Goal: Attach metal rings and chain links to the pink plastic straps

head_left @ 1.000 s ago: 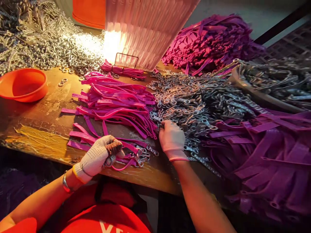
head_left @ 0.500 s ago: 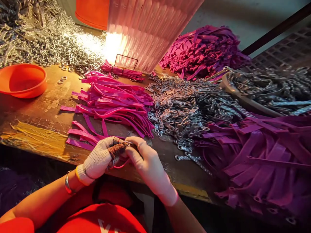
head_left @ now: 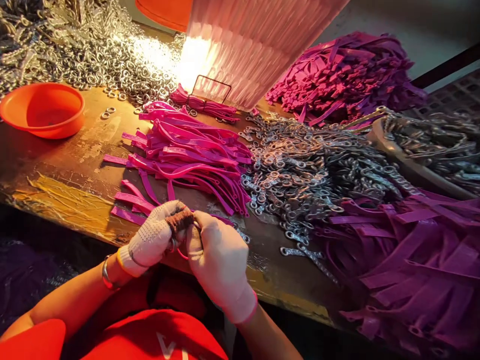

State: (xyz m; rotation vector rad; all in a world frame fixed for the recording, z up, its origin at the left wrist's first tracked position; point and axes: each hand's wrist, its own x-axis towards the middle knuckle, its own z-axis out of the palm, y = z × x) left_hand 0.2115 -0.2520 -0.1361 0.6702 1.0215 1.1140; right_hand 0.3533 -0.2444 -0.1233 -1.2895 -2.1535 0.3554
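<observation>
My left hand (head_left: 152,237), in a white dotted glove, is closed in front of me at the table edge. A brown ribbed wrap (head_left: 180,220) lies across its fingers, and a metal ring (head_left: 173,244) shows just below. From between the hands a thin pink strap (head_left: 182,254) loops out, partly hidden by the fingers. My right hand (head_left: 221,260), also gloved in white, is closed against the end of the wrap, its fingertips curled over the strap. Beyond its knuckles a silver link end (head_left: 243,235) peeks out. Just past the hands lies a spread of pink straps (head_left: 195,155).
Silver links (head_left: 296,160) are heaped right of centre, with purple straps (head_left: 420,260) nearer me and another strap pile (head_left: 348,75) behind. An orange bowl (head_left: 48,127) stands left, near metal rings (head_left: 123,75). A ribbed translucent panel (head_left: 255,45) rises at the back.
My right hand has turned over, its back now facing up, and has moved in lower against my left. A silver link end now shows beyond it. The view has shifted slightly.
</observation>
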